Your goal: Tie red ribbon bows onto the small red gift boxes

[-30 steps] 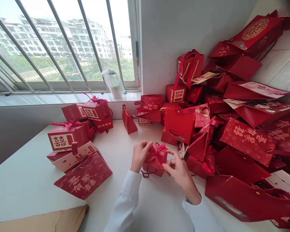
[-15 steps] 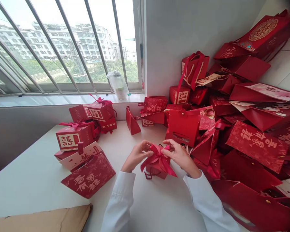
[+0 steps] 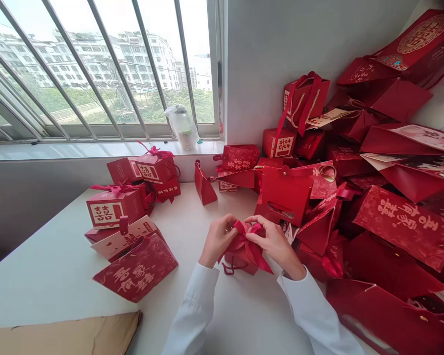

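A small red gift box (image 3: 240, 261) with a dark red cord handle stands on the white table in front of me. On its top sits a pink-red ribbon bow (image 3: 256, 254) with tails hanging over the box. My left hand (image 3: 219, 239) pinches the bow's left loop between thumb and fingers. From the other side, my right hand (image 3: 277, 244) has its thumb and fingers closed on the right loop. The box's upper part is largely hidden by the bow and my fingers.
Red boxes with ribbons (image 3: 114, 207) and a patterned red bag (image 3: 140, 268) lie at the left. A large heap of red bags (image 3: 395, 222) fills the right side. Cardboard (image 3: 66, 337) lies at the near left; a plastic-wrapped cup (image 3: 185, 132) stands on the windowsill.
My left hand has moved right, closer to the bow's centre. My right hand's fingers have closed in on the right loop. The camera view has shifted slightly.
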Demonstrator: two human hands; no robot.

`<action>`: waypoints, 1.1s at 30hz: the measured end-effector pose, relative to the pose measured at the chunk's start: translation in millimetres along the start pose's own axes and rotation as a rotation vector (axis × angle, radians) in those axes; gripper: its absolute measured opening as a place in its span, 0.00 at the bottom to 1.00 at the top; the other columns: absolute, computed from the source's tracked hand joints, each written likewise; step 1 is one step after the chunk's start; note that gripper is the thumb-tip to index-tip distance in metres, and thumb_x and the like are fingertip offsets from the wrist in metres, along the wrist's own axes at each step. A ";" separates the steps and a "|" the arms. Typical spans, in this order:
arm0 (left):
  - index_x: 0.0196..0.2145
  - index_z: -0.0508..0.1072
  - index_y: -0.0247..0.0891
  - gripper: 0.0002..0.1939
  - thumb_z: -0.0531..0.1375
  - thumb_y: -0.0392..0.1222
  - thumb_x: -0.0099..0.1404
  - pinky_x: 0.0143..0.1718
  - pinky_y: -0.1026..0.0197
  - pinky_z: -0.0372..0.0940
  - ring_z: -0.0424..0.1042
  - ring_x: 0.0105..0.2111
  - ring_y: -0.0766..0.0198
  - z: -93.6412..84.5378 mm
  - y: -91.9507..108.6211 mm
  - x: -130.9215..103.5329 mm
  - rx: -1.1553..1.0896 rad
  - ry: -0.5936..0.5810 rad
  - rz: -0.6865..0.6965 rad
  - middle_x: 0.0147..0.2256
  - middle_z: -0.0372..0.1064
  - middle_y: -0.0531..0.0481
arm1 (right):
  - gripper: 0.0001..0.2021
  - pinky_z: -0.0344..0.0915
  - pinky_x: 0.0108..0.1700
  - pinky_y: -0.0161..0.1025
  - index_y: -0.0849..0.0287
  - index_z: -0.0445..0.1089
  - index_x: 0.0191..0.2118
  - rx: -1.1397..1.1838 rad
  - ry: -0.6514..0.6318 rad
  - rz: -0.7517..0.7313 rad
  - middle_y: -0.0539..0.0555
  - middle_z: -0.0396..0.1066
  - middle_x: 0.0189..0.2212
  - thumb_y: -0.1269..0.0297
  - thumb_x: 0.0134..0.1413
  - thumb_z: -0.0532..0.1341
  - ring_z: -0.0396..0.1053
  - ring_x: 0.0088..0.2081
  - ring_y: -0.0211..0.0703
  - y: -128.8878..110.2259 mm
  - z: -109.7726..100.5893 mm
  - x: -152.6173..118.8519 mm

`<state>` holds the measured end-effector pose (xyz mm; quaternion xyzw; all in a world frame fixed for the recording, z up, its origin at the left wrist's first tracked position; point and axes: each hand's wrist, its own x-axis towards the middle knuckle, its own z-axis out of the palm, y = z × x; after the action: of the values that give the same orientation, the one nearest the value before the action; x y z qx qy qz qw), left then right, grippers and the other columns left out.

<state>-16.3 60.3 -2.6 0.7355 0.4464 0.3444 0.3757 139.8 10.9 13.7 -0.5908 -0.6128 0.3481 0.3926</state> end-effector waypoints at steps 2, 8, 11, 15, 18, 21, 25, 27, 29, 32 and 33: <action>0.26 0.68 0.36 0.06 0.53 0.36 0.57 0.27 0.68 0.58 0.63 0.26 0.69 2.6 -1.9 1.5 0.026 0.035 0.002 0.24 0.67 0.54 | 0.13 0.61 0.33 0.35 0.56 0.68 0.43 0.026 0.007 0.022 0.48 0.71 0.27 0.61 0.50 0.58 0.68 0.30 0.41 3.2 0.6 0.4; 0.27 0.64 0.38 0.08 0.50 0.29 0.54 0.28 0.68 0.56 0.61 0.24 0.70 10.8 -7.5 3.3 0.123 0.106 0.109 0.26 0.66 0.56 | 0.13 0.61 0.34 0.36 0.56 0.68 0.43 -0.036 0.110 0.044 0.48 0.71 0.26 0.62 0.51 0.57 0.68 0.30 0.41 9.7 4.2 1.4; 0.28 0.62 0.39 0.09 0.48 0.27 0.54 0.28 0.67 0.55 0.59 0.24 0.69 14.3 -9.1 3.0 0.212 0.141 0.157 0.28 0.64 0.56 | 0.13 0.60 0.38 0.38 0.57 0.67 0.43 -0.023 0.133 0.028 0.49 0.72 0.28 0.65 0.49 0.57 0.69 0.32 0.42 12.0 6.6 0.3; 0.30 0.60 0.40 0.10 0.46 0.27 0.56 0.31 0.65 0.56 0.59 0.27 0.66 16.2 -8.8 1.9 0.279 0.156 0.179 0.29 0.61 0.54 | 0.14 0.60 0.40 0.38 0.57 0.66 0.45 0.032 0.128 0.029 0.50 0.73 0.29 0.67 0.49 0.56 0.70 0.34 0.42 17.4 8.4 -1.9; 0.30 0.60 0.40 0.11 0.45 0.26 0.56 0.32 0.64 0.56 0.59 0.27 0.66 16.5 -7.8 1.3 0.287 0.151 0.170 0.30 0.60 0.53 | 0.15 0.61 0.41 0.39 0.57 0.65 0.45 0.046 0.126 0.033 0.50 0.73 0.30 0.67 0.48 0.56 0.70 0.35 0.43 19.3 8.7 -2.8; 0.29 0.59 0.40 0.12 0.44 0.26 0.57 0.32 0.65 0.57 0.60 0.27 0.66 17.0 -8.1 1.2 0.273 0.172 0.155 0.29 0.59 0.53 | 0.15 0.61 0.40 0.39 0.57 0.65 0.45 0.035 0.128 0.035 0.50 0.73 0.29 0.68 0.48 0.56 0.70 0.35 0.44 17.3 8.8 -3.7; 0.29 0.59 0.40 0.12 0.44 0.25 0.56 0.32 0.65 0.57 0.60 0.28 0.66 18.0 -10.3 1.1 0.247 0.208 0.155 0.29 0.59 0.53 | 0.16 0.60 0.40 0.39 0.57 0.63 0.46 0.005 0.130 0.050 0.49 0.74 0.29 0.68 0.48 0.56 0.70 0.34 0.43 13.1 9.4 -5.9; 0.29 0.59 0.40 0.12 0.45 0.25 0.55 0.33 0.65 0.57 0.60 0.28 0.66 18.2 -11.1 1.0 0.238 0.217 0.158 0.29 0.59 0.53 | 0.16 0.60 0.40 0.39 0.57 0.63 0.46 -0.006 0.130 0.053 0.48 0.74 0.28 0.68 0.48 0.56 0.70 0.34 0.43 12.5 9.7 -6.4; 0.29 0.59 0.40 0.11 0.45 0.25 0.55 0.33 0.65 0.57 0.61 0.28 0.66 17.8 -11.3 1.2 0.229 0.213 0.163 0.29 0.60 0.53 | 0.16 0.60 0.40 0.39 0.57 0.62 0.45 -0.007 0.129 0.048 0.48 0.74 0.28 0.68 0.48 0.56 0.69 0.33 0.42 13.3 9.8 -6.2; 0.30 0.60 0.40 0.09 0.47 0.27 0.56 0.32 0.65 0.58 0.61 0.28 0.67 14.6 -10.2 1.5 0.174 0.174 0.132 0.30 0.61 0.54 | 0.16 0.60 0.38 0.39 0.56 0.62 0.45 0.006 0.130 0.058 0.48 0.74 0.27 0.67 0.48 0.56 0.69 0.31 0.42 15.3 9.5 -5.5; 0.31 0.60 0.40 0.08 0.48 0.29 0.57 0.31 0.65 0.59 0.62 0.27 0.68 12.4 -9.5 1.2 0.133 0.152 0.101 0.31 0.62 0.54 | 0.15 0.61 0.38 0.39 0.56 0.62 0.45 0.016 0.130 0.064 0.48 0.74 0.28 0.67 0.48 0.56 0.69 0.30 0.41 15.8 9.2 -5.4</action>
<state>-9.2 61.4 -16.5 0.7521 0.4580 0.3872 0.2733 138.6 6.8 -4.9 -0.6283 -0.5639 0.3264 0.4252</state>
